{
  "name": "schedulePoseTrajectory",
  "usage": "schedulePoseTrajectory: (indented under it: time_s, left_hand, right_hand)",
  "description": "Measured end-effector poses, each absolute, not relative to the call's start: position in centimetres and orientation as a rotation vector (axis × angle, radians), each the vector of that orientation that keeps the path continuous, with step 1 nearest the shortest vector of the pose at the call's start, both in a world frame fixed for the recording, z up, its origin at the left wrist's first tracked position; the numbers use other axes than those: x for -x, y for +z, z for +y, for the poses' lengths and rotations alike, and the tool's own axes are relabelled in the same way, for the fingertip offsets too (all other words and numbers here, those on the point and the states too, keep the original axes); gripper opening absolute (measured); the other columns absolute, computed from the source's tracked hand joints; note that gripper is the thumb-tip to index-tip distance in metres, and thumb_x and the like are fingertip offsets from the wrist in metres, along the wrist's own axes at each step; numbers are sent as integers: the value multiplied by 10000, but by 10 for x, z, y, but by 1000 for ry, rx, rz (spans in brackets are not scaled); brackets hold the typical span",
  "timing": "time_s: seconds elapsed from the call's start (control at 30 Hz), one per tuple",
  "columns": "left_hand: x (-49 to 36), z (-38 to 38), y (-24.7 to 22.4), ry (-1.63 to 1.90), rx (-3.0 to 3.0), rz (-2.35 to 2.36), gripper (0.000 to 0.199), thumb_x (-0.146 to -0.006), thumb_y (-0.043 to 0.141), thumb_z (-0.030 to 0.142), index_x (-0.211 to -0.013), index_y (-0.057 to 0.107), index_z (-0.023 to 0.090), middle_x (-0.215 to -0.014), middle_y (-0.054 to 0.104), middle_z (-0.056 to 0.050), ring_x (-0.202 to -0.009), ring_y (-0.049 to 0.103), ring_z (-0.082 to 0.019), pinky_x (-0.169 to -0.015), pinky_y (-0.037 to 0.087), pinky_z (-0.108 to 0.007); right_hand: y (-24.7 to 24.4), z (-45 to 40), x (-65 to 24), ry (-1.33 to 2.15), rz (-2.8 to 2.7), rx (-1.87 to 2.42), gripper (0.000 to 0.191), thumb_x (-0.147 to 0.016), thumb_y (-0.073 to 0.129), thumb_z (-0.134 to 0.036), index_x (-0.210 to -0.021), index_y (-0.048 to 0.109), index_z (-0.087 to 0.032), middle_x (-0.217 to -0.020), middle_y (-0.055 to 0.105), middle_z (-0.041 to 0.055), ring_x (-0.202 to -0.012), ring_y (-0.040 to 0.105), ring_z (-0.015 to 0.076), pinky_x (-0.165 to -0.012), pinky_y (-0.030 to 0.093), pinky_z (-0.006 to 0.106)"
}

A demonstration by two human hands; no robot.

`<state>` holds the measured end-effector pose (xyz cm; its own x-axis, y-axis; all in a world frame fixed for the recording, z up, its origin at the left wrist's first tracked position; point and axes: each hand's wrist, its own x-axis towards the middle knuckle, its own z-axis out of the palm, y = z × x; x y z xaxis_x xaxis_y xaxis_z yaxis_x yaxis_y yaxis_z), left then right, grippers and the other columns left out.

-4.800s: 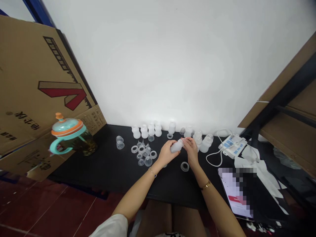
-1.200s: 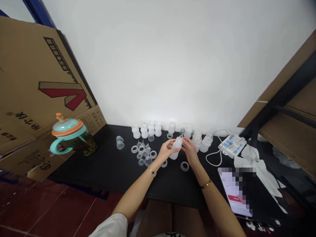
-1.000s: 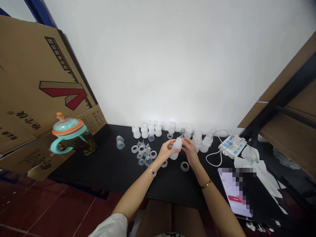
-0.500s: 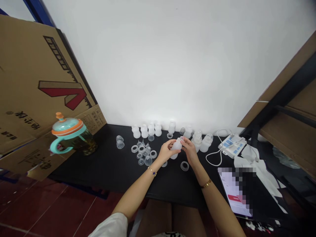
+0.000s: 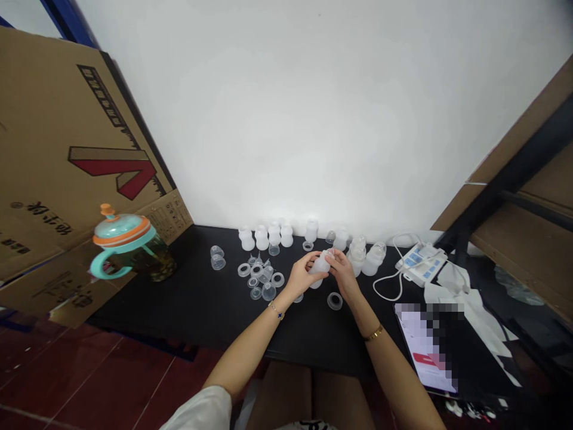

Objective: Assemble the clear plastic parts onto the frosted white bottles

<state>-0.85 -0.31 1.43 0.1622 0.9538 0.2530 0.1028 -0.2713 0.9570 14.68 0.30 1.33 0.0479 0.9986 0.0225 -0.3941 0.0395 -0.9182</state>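
Observation:
A small whitish baby bottle (image 5: pixel 319 266) is held tilted above the black table. My left hand (image 5: pixel 302 276) is wrapped round its body. At the upper end, the fingers of my right hand (image 5: pixel 344 273) close on the neck; what small part they pinch there is mostly hidden. Just below my right hand lies a clear ring (image 5: pixel 334 301). Left of my hands is a loose cluster of clear rings and teats (image 5: pixel 257 270), with a clear dome cap (image 5: pixel 268 291) at its near side. Another clear piece is partly covered by my left hand.
Several white bottles (image 5: pixel 261 237) stand along the wall, with capped bottles (image 5: pixel 374 259) to the right. Clear caps (image 5: pixel 217 259) lie left. A teal-lidded jug (image 5: pixel 134 248) stands before cardboard boxes (image 5: pixel 58 149). At right are a power strip (image 5: pixel 422 263), its white cable and a tablet (image 5: pixel 430 352).
My right fingers have shifted slightly around the bottle's upper end. The bottle stays in both hands at nearly the same place, and the things on the table have not moved.

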Motion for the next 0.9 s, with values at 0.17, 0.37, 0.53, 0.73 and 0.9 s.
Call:
schedulePoseTrajectory:
  time_s: [0.17,0.37,0.53,0.73,0.9]
  left_hand:
    - [9,0,12,1225,-1459,988,641,-620,901,256,-1219,687,173,-1012,727,-70,-838,671,-178,-684,489,-243]
    - [9,5,9,1234,-1342,924,708,-573,938,298,-1213,676,144,-1021,740,-93,-854,695,-191,-695,512,-247]
    - [8,6,9,1242,-1276,889,740,-540,962,296,-1203,675,137,-999,741,-90,-860,704,-194,-727,534,-261]
    - [9,4,10,1231,-1292,881,729,-568,953,304,-1217,662,142,-1019,739,-91,-815,706,-176,-700,536,-257]
    - [9,4,8,1238,-1335,893,718,-584,947,312,-1223,664,150,-1035,738,-94,-834,713,-188,-729,559,-278]
  right_hand:
    - [14,5,-147,1381,-889,929,423,-727,807,-572,-1028,758,-280,-1110,745,45,-1053,654,272,-783,519,339]
    - [15,4,-148,1422,-927,915,429,-750,774,-588,-1048,782,-278,-1184,745,64,-1159,623,310,-832,508,372]
    - [18,3,-148,1419,-944,896,427,-701,841,-505,-1047,787,-261,-1148,749,63,-1091,647,296,-814,508,361]
    - [18,0,-147,1425,-985,860,479,-663,900,-446,-1087,770,-267,-1066,764,55,-992,688,277,-832,524,374]
    - [12,3,-147,1387,-987,893,541,-615,930,-453,-1088,754,-257,-1041,768,63,-980,699,288,-820,541,384]
